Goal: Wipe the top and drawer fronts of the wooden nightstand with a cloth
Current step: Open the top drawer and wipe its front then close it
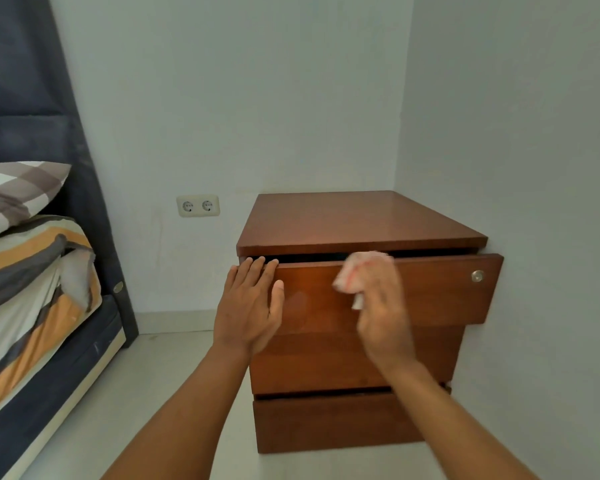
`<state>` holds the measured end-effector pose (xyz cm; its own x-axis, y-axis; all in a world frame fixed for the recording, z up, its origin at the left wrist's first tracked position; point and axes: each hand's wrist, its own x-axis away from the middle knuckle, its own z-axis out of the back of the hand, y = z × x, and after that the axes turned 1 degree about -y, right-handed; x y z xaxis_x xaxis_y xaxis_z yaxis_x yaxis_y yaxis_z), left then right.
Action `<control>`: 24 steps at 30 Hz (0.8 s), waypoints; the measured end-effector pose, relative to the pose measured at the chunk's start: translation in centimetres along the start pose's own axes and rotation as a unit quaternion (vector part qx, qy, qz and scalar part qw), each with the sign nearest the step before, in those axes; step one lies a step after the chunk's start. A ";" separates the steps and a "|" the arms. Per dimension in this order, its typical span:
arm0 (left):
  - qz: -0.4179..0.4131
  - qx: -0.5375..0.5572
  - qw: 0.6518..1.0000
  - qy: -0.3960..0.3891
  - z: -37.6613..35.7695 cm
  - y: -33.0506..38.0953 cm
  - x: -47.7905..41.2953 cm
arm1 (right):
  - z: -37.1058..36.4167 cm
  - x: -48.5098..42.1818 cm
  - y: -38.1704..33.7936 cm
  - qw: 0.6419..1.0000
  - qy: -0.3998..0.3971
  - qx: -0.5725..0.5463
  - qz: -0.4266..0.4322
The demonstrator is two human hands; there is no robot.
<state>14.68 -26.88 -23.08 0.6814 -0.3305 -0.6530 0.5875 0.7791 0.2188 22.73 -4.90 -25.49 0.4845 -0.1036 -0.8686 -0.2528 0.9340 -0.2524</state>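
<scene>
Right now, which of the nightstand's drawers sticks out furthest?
The top drawer: its front juts forward of the middle drawer and bottom drawer, and it alone carries a round metal fitting.

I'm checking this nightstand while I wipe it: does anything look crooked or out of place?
Yes. The top drawer sits partly pulled out, a dark gap showing under the nightstand top, and its front juts past the top's right edge.

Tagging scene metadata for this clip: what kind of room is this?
Most likely a bedroom: a bed with striped bedding and a checked pillow on the left, a dark padded headboard behind it, and a wooden nightstand in the wall corner.
</scene>
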 end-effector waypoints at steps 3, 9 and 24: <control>0.000 -0.001 1.000 0.007 0.0 0.0 0.2 | -6.7 2.4 -2.4 0.990 -0.102 0.096 0.025; -0.004 0.008 1.000 0.027 -0.6 0.0 0.4 | -6.9 2.7 0.3 0.971 -0.155 0.173 0.057; -0.010 -0.004 0.999 0.032 -1.1 0.1 0.5 | 4.8 4.7 17.7 0.967 -0.116 0.185 -0.129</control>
<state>14.61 -26.38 -24.18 0.6394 -0.3119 -0.7027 0.5972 0.7771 0.1985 24.52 12.81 -32.03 0.6778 -0.3107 -0.6664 0.1987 0.9500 -0.2409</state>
